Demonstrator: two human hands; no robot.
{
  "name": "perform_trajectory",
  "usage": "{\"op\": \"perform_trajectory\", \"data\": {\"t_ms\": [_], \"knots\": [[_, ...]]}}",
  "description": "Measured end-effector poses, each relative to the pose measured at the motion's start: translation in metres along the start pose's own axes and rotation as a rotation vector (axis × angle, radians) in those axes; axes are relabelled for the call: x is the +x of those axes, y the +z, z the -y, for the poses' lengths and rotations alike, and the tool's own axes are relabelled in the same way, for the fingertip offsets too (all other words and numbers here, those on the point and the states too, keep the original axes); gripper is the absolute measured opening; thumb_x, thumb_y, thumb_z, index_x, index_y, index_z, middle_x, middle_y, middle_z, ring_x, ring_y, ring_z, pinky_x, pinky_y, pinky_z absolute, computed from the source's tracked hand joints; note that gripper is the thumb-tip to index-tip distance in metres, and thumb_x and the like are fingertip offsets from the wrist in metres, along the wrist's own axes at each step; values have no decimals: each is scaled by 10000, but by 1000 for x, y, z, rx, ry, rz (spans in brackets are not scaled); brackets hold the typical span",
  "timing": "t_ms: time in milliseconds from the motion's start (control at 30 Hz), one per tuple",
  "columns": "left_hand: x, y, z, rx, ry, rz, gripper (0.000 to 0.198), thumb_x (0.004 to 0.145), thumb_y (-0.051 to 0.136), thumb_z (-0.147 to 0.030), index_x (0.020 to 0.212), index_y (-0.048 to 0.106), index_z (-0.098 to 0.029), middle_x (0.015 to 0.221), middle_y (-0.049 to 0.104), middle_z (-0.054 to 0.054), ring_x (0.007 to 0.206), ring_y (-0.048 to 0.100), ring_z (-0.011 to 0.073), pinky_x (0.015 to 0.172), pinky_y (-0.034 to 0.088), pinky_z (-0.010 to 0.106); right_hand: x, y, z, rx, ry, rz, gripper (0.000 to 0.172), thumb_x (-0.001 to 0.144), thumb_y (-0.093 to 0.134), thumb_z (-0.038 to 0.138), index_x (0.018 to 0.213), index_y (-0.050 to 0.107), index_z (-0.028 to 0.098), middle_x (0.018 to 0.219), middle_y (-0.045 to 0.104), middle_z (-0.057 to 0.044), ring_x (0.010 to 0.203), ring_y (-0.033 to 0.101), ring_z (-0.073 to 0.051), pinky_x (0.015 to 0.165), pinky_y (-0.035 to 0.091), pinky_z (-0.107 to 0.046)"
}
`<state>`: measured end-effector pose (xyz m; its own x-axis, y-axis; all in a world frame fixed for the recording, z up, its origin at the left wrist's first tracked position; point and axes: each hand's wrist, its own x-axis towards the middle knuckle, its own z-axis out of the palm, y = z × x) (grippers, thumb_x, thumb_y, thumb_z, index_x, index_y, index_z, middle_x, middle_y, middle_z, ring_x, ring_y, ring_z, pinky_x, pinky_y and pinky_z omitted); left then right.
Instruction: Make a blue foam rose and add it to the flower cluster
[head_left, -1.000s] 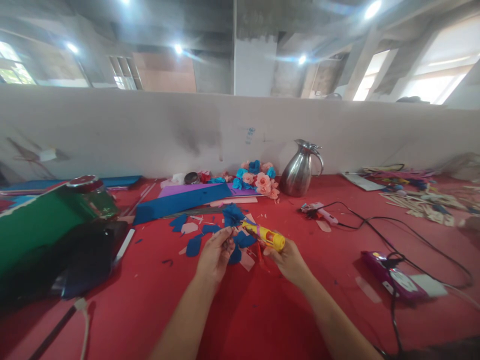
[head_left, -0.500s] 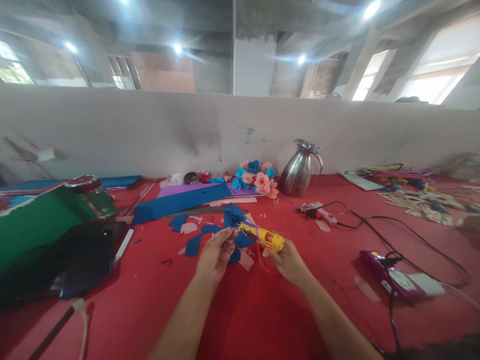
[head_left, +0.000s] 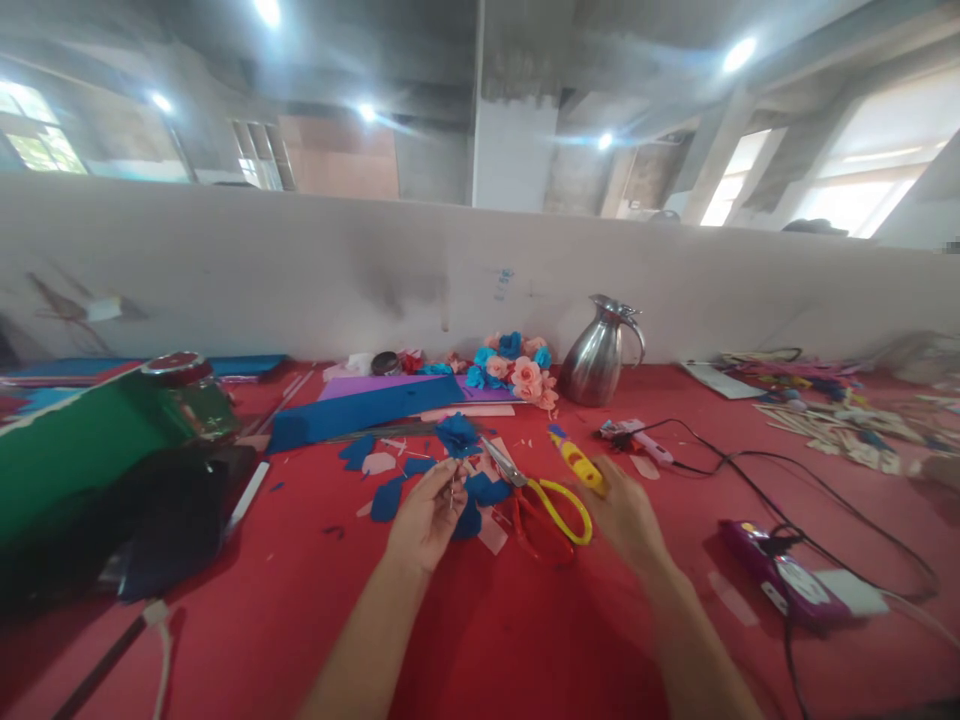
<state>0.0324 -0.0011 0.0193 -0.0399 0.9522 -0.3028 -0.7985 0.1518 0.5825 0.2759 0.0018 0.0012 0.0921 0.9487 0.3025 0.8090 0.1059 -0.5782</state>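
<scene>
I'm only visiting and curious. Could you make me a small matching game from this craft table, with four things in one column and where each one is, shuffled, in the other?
Things:
1. blue paper flower
2. yellow tube
3. scissors
4. metal jug

Places:
A. standing by the white wall
B. lying on the red table between the two hands
C. at the fingertips of the right hand
D. on a thin stem pinched by the left hand

Pairs: 1-D, 2-C, 3-B, 4-A.
</scene>
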Motion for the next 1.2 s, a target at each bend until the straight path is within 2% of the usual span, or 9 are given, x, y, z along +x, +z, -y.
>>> {"op": "perform_trajectory", "data": {"t_ms": [100,200,300,400,500,600,700,1000,1200], "knots": [[-2,3,-2,-54,-6,24,89,780,598,-60,707,642,-88,660,624,47,501,526,57,464,470,165,4,-11,-24,-372,148,42,323,868,473,447,1031,555,181,970,621,-115,792,617,-244,601,398,-299],[-5,4,-2,-92,-11,67,103,797,576,-52,713,627,-84,668,620,51,503,522,59,459,464,171,1,-17,-37,-499,231,115,345,876,474,374,1127,553,152,1085,595,-160,904,621,-271,690,440,-347],[-8,5,-3,-110,-22,93,100,808,562,-54,733,618,-89,676,616,48,504,519,60,451,454,168,1,-18,-25,-532,210,36,391,794,582,305,1154,589,153,1172,567,-188,1061,548,-360,808,427,-454],[-11,6,-3,-116,-30,100,88,805,564,-48,753,611,-101,675,612,43,504,518,60,441,441,155,4,-8,14,-231,3,-74,352,777,563,212,1118,643,177,1167,603,-156,1112,523,-325,900,401,-439],[-13,7,-4,-95,-15,114,75,796,580,-53,755,601,-112,662,609,37,497,518,58,437,439,144,6,18,67,409,-131,131,243,818,518,269,941,720,212,937,705,-82,845,633,-227,789,471,-352],[-13,7,-4,-51,3,103,66,770,619,-62,754,598,-122,651,612,24,494,527,54,448,450,135,5,47,107,953,38,282,267,778,593,402,868,730,191,763,699,-52,687,615,-188,628,471,-291],[-10,6,-1,-8,26,97,97,721,683,-81,754,607,-132,649,621,12,502,542,53,484,475,139,2,62,122,1277,180,314,296,718,673,435,813,719,158,689,660,-28,577,564,-127,552,431,-238],[-5,4,15,103,125,134,201,604,799,-191,743,658,-159,682,647,-14,594,577,51,564,471,127,0,57,116,1425,198,236,220,607,778,338,720,738,154,629,630,-7,600,551,-114,601,436,-241],[-6,8,21,206,215,120,231,569,816,-242,735,667,-182,668,638,-39,562,543,47,549,440,141,-3,58,118,1448,215,178,168,624,743,310,683,727,154,577,589,11,524,487,-97,522,385,-235]]}}
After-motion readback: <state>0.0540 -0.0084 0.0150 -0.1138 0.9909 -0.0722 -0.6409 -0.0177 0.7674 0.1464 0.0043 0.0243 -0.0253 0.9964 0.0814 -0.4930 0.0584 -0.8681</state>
